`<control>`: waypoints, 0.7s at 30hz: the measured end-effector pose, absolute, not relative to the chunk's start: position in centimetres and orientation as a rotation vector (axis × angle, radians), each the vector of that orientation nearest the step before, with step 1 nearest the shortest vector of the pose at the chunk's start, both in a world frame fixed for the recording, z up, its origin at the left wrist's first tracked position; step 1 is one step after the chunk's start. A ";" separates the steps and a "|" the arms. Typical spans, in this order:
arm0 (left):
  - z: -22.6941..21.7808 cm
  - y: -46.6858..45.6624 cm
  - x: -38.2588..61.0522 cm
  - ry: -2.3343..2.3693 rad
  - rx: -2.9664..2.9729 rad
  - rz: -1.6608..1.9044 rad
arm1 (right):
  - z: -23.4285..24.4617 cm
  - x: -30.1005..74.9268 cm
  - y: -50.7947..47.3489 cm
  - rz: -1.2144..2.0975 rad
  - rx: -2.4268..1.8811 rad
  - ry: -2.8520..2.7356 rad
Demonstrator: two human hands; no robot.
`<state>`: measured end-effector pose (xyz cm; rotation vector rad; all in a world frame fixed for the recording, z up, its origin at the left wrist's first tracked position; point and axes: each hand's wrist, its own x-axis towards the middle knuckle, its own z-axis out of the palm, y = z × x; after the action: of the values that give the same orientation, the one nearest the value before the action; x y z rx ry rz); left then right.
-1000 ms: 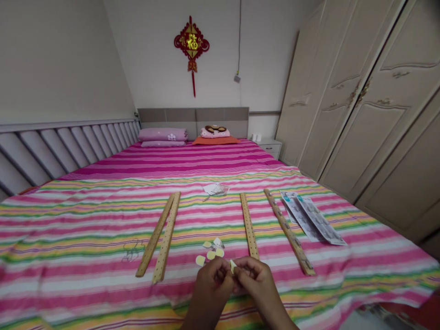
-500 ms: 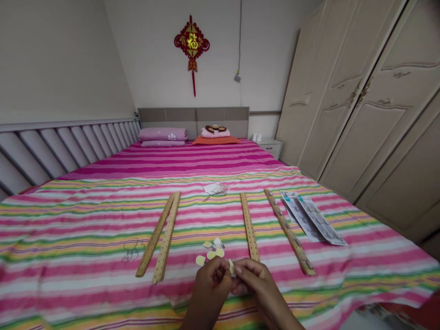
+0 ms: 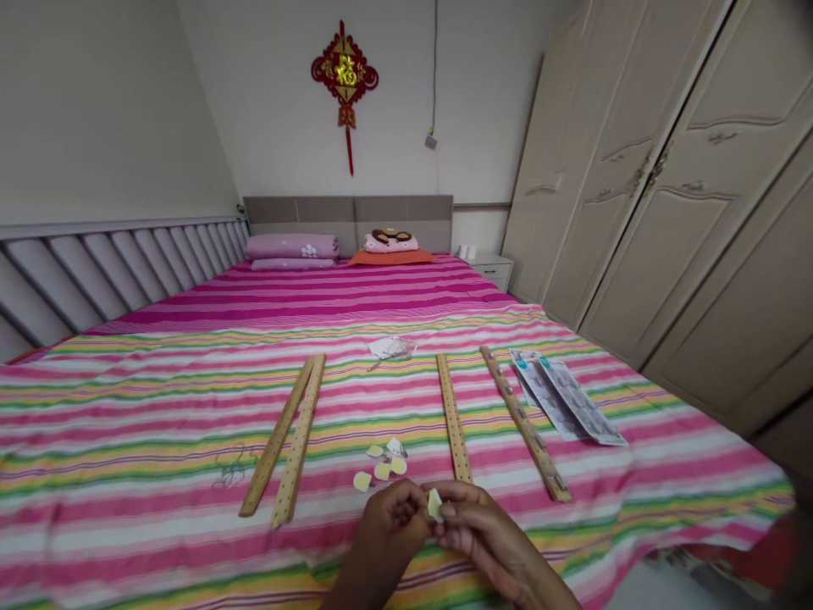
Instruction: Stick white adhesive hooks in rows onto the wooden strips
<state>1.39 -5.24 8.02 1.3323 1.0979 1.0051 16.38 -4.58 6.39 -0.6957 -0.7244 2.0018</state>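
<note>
Both my hands meet low in the middle of the head view, above the striped cloth. My right hand (image 3: 479,534) pinches a small pale-yellow and white piece of backing paper (image 3: 434,503) between thumb and finger. Beside it, my left hand (image 3: 392,525) is closed with curled fingers against the same spot; what lies inside them is hidden. Just beyond the hands lie several similar yellow-and-white paper pieces (image 3: 383,471). The near end of a perforated wooden strip (image 3: 453,415) sits right behind my right hand.
Two more perforated wooden strips (image 3: 297,449) lie at left, near tangled thin thread (image 3: 234,466). At right are a strip bearing small metallic pieces (image 3: 524,424) and blister packs (image 3: 581,402). A small clear bag (image 3: 394,347) lies farther back on the striped cloth (image 3: 158,517).
The paper piece has turned to show more of its yellow face between my fingers. My right hand has shifted slightly and rotated. The whole view has moved a little.
</note>
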 end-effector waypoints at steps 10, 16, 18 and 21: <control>7.5 -4.8 1.5 1.000 1.193 0.981 | 5.4 16.9 -4.4 2.025 -0.720 -0.744; 6.8 -4.2 1.4 0.981 1.086 1.038 | 5.6 16.4 -4.0 1.987 -0.728 -0.694; 6.5 -3.9 1.4 0.993 1.093 1.068 | 5.6 16.3 -3.9 1.961 -0.768 -0.741; 5.8 -3.7 1.0 1.047 1.131 1.119 | 5.3 16.7 -3.1 1.713 -1.019 -0.990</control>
<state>0.99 -3.75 5.81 1.1308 1.0465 1.1194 16.75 -3.11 5.32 -1.0193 -0.9897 1.7133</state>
